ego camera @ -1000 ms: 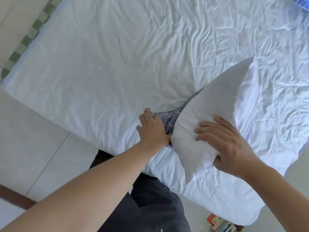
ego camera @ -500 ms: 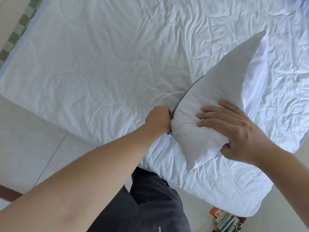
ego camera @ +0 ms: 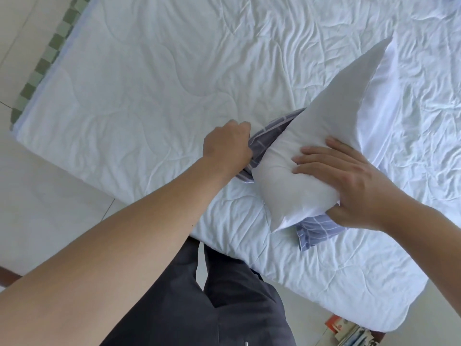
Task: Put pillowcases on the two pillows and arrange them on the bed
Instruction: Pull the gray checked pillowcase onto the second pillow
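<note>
Bright, even daylight; white bed (ego camera: 149, 96) near overexposed, creases casting only soft shadows. Wide-angle bending at edges. Slight motion blur on left hand (ego camera: 228, 146).

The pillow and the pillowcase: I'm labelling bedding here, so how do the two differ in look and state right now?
The pillow is plain white; the pillowcase is grey-blue with thin white check lines. The pillow is plump and raised at a slant; the pillowcase is limp and bunched beneath it. The right hand grips the pillow's near end, while the left hand grips the pillowcase. Both are soft fabric, over the white bed.
</note>
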